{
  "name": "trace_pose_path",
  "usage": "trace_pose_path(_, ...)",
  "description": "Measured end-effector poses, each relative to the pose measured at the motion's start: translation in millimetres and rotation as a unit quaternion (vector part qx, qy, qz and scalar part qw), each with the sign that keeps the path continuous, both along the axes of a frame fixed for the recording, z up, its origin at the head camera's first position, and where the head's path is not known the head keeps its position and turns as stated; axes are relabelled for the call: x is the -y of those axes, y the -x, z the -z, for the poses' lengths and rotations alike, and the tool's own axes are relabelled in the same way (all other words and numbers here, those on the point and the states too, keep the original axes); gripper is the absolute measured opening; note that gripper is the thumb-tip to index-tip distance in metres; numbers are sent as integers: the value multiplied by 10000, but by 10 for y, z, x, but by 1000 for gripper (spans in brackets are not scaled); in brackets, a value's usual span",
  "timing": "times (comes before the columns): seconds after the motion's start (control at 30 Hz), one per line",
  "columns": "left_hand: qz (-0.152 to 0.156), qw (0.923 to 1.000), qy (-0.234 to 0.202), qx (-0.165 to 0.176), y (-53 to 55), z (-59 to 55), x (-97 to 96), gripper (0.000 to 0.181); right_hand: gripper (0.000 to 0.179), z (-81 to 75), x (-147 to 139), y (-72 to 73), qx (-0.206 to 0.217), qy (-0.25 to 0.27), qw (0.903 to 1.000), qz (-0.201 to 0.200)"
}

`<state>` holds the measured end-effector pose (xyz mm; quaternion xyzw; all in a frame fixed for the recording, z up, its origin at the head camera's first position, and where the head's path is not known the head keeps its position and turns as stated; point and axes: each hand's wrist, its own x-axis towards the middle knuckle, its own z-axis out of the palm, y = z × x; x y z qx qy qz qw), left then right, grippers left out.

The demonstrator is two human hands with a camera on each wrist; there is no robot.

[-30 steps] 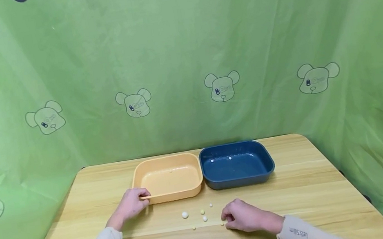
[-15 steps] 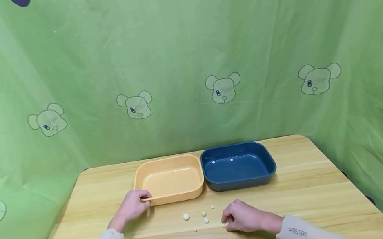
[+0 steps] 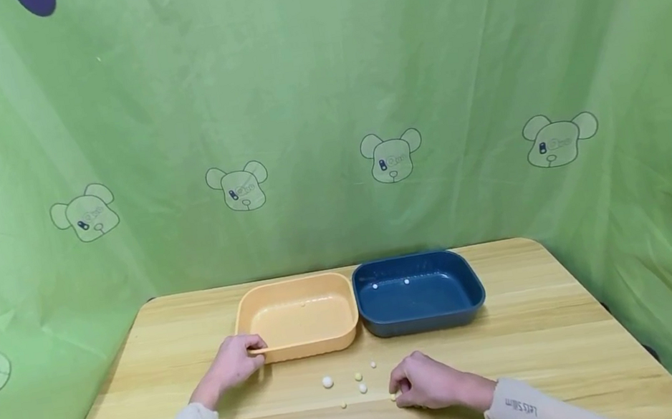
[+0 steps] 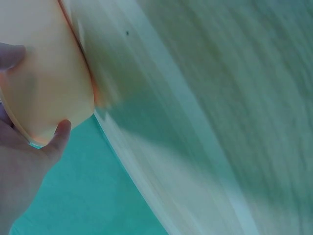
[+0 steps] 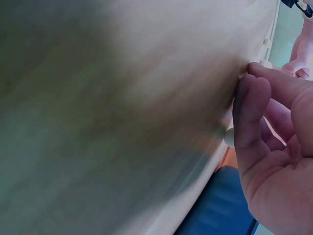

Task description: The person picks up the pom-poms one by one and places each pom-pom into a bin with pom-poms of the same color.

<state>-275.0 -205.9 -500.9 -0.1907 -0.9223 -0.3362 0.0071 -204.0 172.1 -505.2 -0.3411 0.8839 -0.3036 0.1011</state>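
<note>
My left hand point(image 3: 235, 361) grips the near left corner of a peach plastic bin point(image 3: 314, 348), its thumb outside the wall and fingers over the rim. In the left wrist view the thumb point(image 4: 61, 133) lies against the bin's outer wall. Down at the tabletop, my right hand point(image 3: 430, 382) pinches a tiny yellow ball point(image 3: 393, 397) between thumb and index finger. The right wrist view shows those fingertips close together, mostly hiding the ball. Left of this hand lie a large white ball point(image 3: 327, 382), a yellow ball point(image 3: 358, 376), and a few other small balls.
A dark blue bin point(image 3: 427, 322) stands against the peach bin's right side, holding two small white balls point(image 3: 407, 281). One tiny pale ball point(image 3: 302, 304) lies inside the peach bin. Behind the wooden table point(image 3: 546, 352) hangs a green curtain point(image 3: 313, 227).
The head view has tilted slightly, so the scene sits a little lower in it. Both hands keep their places at the bin and the tiny yellow ball.
</note>
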Motion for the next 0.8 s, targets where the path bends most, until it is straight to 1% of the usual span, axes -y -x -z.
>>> trace_pose_path(0.23, 24, 10000, 7, -9, 6, 45, -1, 15, 9, 27, 15, -7, -180, -115, 9998, -63)
trace_pose_path(0.33, -5, 10000, 15, -1, 2, 44, -4, 15, 11, 22, 23, -10, -278, -143, 9995, -75)
trace_pose_path(0.5, -57, 10000, 20, -23, -1, 36, -11, 14, 10, 7, 32, -11, -281, -193, 9994, -102)
trace_pose_path(0.6, -80, 10000, 8, 33, -1, 30, -14, 14, 10, 0, 35, -8, -271, -202, 9993, -132)
trace_pose_path(0.7, -95, 9999, -32, 138, 2, 26, -14, 14, 10, -2, 39, -3, -348, -183, 9990, -195)
trace_pose_path(0.8, -104, 9999, -28, 77, 4, 22, -14, 15, 11, 3, 43, 5, -413, -162, 9987, -245)
